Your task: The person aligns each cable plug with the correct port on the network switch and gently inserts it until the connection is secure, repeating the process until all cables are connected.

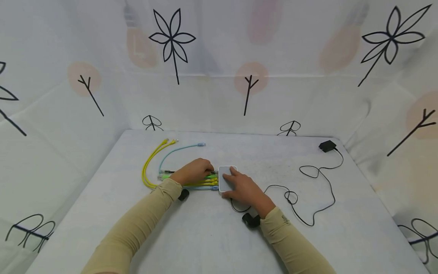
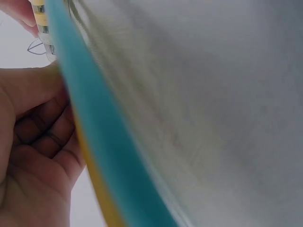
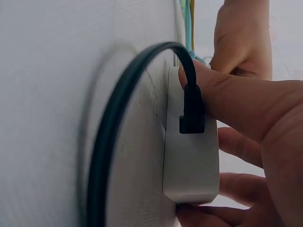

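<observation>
A small white network switch (image 1: 224, 187) lies on the table, and my right hand (image 1: 243, 187) grips it with the thumb on the near edge and fingers over the top and far side. Network cables run into its left side: black (image 1: 167, 171), green (image 1: 164, 177), yellow (image 1: 146, 163) and light blue (image 1: 202, 188). My left hand (image 1: 194, 171) pinches the black cable close to the switch; its fingertips are partly hidden. In the left wrist view a light blue cable (image 2: 102, 113) passes close in front of the curled fingers. A black power plug (image 3: 191, 111) sits in the switch's near side.
The thin black power cord (image 1: 323, 209) loops across the right of the table to a black adapter (image 1: 327, 146) at the back right. Loose yellow plugs (image 1: 173, 141) and a light blue plug (image 1: 202, 144) lie at the back left. White printed cloth hangs around.
</observation>
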`<control>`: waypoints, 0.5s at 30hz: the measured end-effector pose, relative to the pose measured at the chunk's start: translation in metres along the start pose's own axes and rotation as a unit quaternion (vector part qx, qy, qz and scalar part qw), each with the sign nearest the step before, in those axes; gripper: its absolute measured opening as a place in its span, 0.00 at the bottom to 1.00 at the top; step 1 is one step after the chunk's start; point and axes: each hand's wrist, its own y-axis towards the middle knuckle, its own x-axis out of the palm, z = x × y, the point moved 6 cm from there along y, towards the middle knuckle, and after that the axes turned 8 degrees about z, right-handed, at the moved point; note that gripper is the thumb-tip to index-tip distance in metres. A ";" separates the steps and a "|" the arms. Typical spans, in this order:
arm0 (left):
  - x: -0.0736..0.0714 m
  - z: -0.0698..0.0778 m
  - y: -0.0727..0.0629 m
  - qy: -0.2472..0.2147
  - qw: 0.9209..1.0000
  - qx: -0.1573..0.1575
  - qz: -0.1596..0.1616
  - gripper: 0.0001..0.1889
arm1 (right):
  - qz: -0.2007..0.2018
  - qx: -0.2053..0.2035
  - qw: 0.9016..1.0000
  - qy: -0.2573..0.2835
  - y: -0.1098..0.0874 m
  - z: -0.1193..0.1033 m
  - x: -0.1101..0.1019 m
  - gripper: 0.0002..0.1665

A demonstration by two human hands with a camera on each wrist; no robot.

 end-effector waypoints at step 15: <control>0.001 0.002 0.005 0.024 0.999 0.021 -0.013 0.11 | -0.002 -0.008 1.000 -0.002 0.002 0.000 0.000 0.43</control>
